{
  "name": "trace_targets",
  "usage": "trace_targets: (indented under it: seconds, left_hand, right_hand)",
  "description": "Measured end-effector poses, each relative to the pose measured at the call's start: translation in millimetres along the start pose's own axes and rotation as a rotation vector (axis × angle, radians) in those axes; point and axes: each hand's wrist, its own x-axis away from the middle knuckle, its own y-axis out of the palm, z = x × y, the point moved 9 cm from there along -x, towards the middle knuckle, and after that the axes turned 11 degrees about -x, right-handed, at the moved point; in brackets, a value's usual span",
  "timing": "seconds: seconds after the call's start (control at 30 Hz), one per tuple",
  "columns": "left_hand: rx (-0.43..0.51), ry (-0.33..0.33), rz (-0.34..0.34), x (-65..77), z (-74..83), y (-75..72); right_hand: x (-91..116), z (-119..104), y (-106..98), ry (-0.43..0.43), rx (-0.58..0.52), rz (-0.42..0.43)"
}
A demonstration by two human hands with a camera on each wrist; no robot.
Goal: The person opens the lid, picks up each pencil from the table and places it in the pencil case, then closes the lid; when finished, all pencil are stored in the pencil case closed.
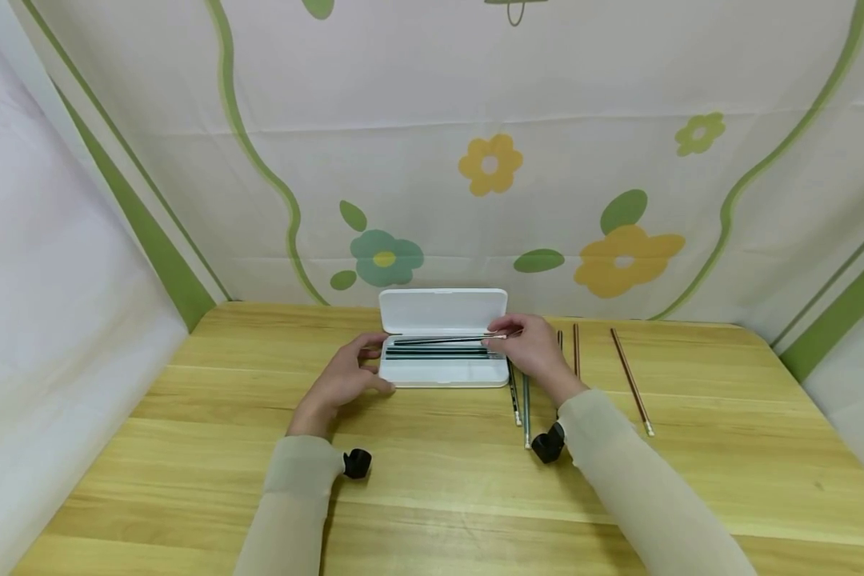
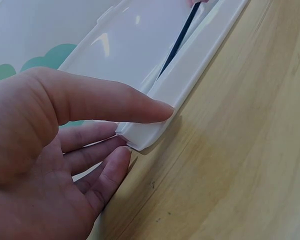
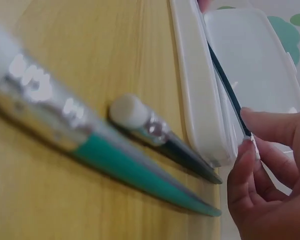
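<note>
A white pencil case [image 1: 444, 373] stands on the table with its lid [image 1: 442, 310] raised at the back. Several dark green pencils [image 1: 432, 352] lie lengthwise inside it. My left hand [image 1: 346, 374] holds the case's left end, thumb at the front corner and fingers against the end wall. Over the case's right end, my right hand [image 1: 536, 348] pinches a dark pencil [image 3: 225, 80] near its eraser end, between thumb and fingers. That pencil slants slightly across the back of the case, its far tip low toward the left.
Right of the case lie a black pencil [image 1: 514, 398] and a teal pencil [image 1: 526, 410], erasers toward me. Farther right are a brown pencil [image 1: 577, 349] and a reddish-brown pencil [image 1: 631, 380]. A floral curtain [image 1: 432, 176] hangs behind the wooden table [image 1: 432, 496].
</note>
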Motion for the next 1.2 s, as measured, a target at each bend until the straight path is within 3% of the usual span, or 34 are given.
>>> trace_targets:
  seconds: [0.2,0.73,1.2]
  left_hand:
    - [-0.011,-0.005,0.006,1.2,0.0,-1.1]
    - [0.007,0.003,0.000,2.3,0.7,0.4]
    - [0.019,0.005,-0.008,-0.5,0.2,1.4]
  right_hand:
    - [1.3,6.2,-4.3,0.034,-0.053,0.016]
    - [-0.2,8.1,-4.2,-0.018,-0.024,0.105]
    - [4.3,1.4,0.8,-0.048,0.087,0.144]
